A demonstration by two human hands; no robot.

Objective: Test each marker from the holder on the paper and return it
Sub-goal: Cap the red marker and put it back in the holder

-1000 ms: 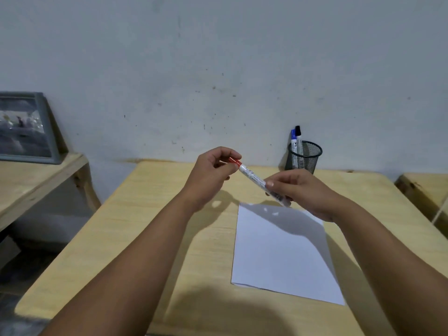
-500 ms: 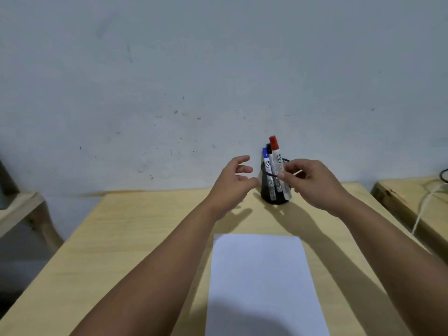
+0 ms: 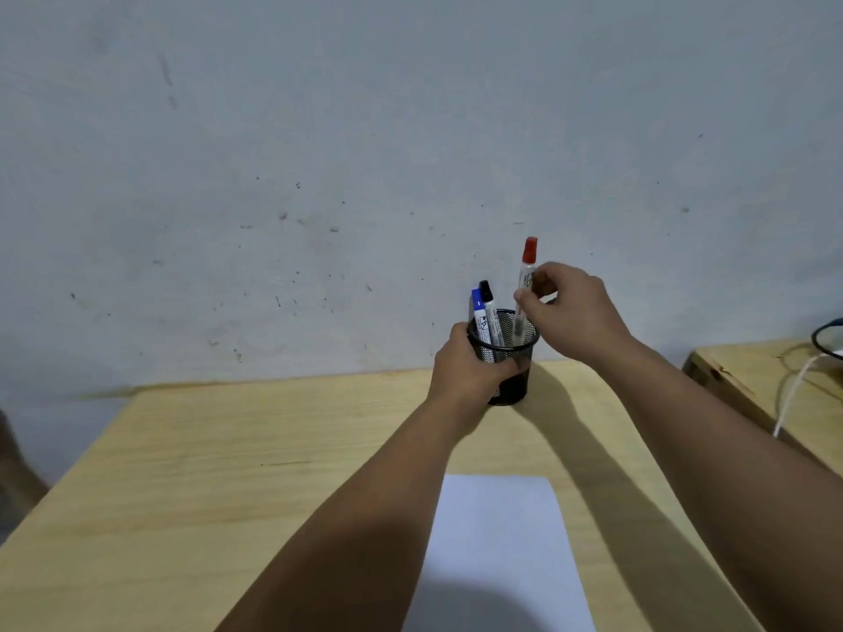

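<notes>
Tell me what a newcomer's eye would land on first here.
The red marker stands out, upright against the wall, pinched by the right hand with its lower end inside the holder. The left hand grips that holder at the table's far edge, with blue and black markers inside.

Light: dim, even, cool cast on the grey plaster wall (image 3: 319, 152).
Shadows: soft forearm shadows fall across the pale wooden table (image 3: 205, 472) and the near end of the white paper sheet (image 3: 502, 531); one runs from the black mesh holder (image 3: 515, 358).
Glare: none.
Focus: centre fairly sharp, marker labels unreadable.
Edges: wide-angle bend; left edge smeared.
</notes>
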